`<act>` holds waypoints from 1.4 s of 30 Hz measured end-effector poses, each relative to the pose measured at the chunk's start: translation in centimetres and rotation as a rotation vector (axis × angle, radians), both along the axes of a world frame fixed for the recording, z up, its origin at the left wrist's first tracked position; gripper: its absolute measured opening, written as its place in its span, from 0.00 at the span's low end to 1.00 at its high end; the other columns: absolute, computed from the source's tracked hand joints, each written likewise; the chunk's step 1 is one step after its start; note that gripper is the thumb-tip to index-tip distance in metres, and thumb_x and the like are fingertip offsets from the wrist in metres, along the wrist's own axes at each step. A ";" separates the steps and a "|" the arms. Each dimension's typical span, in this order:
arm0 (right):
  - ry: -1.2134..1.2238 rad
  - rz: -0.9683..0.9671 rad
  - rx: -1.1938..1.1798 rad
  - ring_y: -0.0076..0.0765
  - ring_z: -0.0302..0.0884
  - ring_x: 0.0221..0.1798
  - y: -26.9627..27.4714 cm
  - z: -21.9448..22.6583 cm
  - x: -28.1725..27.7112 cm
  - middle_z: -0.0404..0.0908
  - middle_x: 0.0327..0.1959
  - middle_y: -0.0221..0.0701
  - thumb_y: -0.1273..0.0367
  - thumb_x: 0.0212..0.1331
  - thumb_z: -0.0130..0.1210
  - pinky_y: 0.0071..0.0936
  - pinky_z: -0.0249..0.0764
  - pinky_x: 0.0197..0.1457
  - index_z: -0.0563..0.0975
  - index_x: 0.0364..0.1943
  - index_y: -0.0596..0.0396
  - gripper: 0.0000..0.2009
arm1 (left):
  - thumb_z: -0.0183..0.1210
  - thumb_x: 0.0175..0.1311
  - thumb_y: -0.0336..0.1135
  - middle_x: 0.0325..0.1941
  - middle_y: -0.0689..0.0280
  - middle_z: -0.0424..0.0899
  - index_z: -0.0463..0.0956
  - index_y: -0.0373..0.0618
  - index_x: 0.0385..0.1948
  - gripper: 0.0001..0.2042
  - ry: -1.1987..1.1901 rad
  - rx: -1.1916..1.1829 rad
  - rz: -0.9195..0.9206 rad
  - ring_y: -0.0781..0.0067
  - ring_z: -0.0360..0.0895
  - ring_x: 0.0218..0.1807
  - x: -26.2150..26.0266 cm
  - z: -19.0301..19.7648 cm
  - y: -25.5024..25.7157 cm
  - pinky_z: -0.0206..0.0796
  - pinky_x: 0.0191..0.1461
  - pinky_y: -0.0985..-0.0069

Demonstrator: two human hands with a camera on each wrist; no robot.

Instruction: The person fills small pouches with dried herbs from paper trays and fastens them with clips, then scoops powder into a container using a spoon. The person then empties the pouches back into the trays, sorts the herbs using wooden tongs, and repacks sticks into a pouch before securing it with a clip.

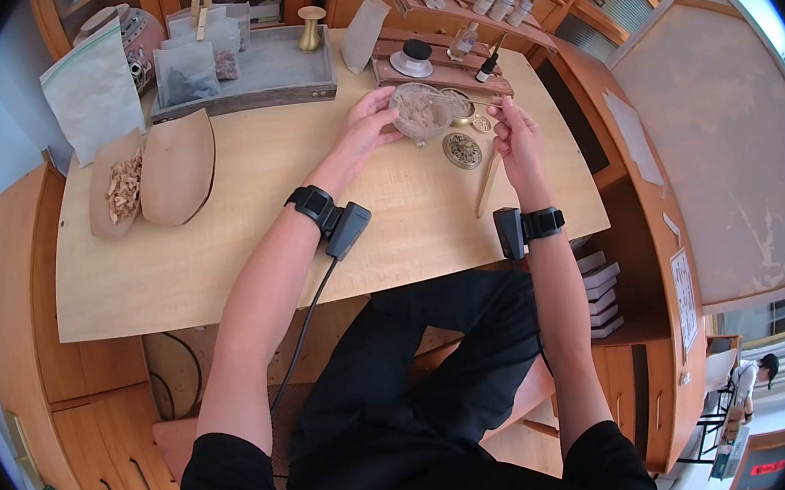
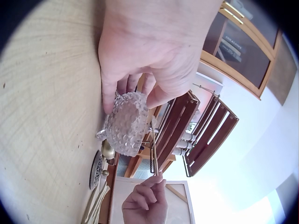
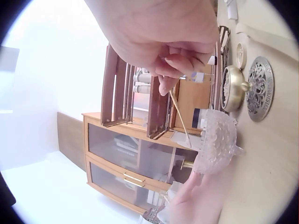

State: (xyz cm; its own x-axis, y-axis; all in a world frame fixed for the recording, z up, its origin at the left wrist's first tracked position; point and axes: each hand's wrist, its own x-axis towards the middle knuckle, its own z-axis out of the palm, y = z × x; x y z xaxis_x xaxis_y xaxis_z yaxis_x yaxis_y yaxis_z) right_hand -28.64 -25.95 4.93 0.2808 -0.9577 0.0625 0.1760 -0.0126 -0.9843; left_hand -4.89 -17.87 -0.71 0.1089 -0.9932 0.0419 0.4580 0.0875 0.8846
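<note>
A footed, knobbly clear glass bowl (image 1: 410, 121) with pale powdery stuff in it is on the table. My left hand (image 1: 368, 133) grips its side, thumb near the rim and fingers low, as the left wrist view shows. Between thumb and fingertips, my right hand (image 1: 520, 141) pinches a thin gold-coloured stick (image 3: 178, 109). Its slightly wider tip reaches over the bowl's rim. Just right of the bowl stands a small open brass pot (image 3: 233, 88) with pale filling. Its pierced, knobbed lid (image 3: 261, 88) lies on the table nearby.
Wooden racks (image 1: 451, 71) with bottles and jars rise behind the bowl. At back left, a grey tray (image 1: 288, 69) carries bags and a brass cup. Two brown paper trays (image 1: 176, 167), one with wood chips, lie left. A pale flat strip (image 1: 489, 185) lies near my right wrist.
</note>
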 end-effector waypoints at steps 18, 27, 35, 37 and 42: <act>0.242 -0.213 -0.260 0.10 0.60 0.22 -2.5 -0.9 -2.6 0.85 0.32 0.27 0.63 0.69 0.54 0.12 0.55 0.22 0.82 0.43 0.58 0.13 | 0.50 0.71 0.31 0.70 0.59 0.64 0.59 0.44 0.68 0.24 0.010 -0.003 -0.005 0.66 0.67 0.67 0.0 0.0 -0.1 0.66 0.65 0.61; 0.261 -0.224 -0.437 0.11 0.59 0.21 -1.9 0.1 -1.6 0.84 0.31 0.25 0.63 0.69 0.54 0.13 0.55 0.22 0.83 0.44 0.60 0.13 | 0.50 0.71 0.31 0.70 0.59 0.64 0.59 0.43 0.68 0.24 0.014 -0.010 -0.002 0.66 0.67 0.66 0.1 -0.5 -0.3 0.66 0.65 0.62; 0.210 -0.044 -0.459 0.10 0.60 0.22 2.0 2.4 1.8 0.84 0.30 0.24 0.65 0.69 0.54 0.13 0.56 0.23 0.83 0.44 0.60 0.12 | 0.51 0.71 0.30 0.67 0.60 0.68 0.60 0.43 0.67 0.23 0.020 -0.005 0.009 0.66 0.69 0.65 0.0 -0.5 -0.4 0.68 0.63 0.62; 0.253 -0.013 -0.491 0.10 0.61 0.22 2.2 1.8 2.4 0.84 0.30 0.24 0.65 0.68 0.55 0.13 0.57 0.23 0.83 0.44 0.61 0.12 | 0.51 0.71 0.31 0.67 0.60 0.67 0.60 0.43 0.67 0.24 0.008 0.001 0.009 0.66 0.69 0.65 0.0 -0.4 -0.3 0.68 0.63 0.63; 0.526 0.017 -0.524 0.09 0.63 0.24 2.8 0.8 2.7 0.85 0.30 0.26 0.64 0.68 0.54 0.14 0.60 0.24 0.84 0.43 0.60 0.13 | 0.51 0.71 0.31 0.69 0.59 0.66 0.59 0.44 0.68 0.24 0.008 -0.004 0.009 0.66 0.68 0.66 0.0 -0.3 -0.2 0.67 0.64 0.63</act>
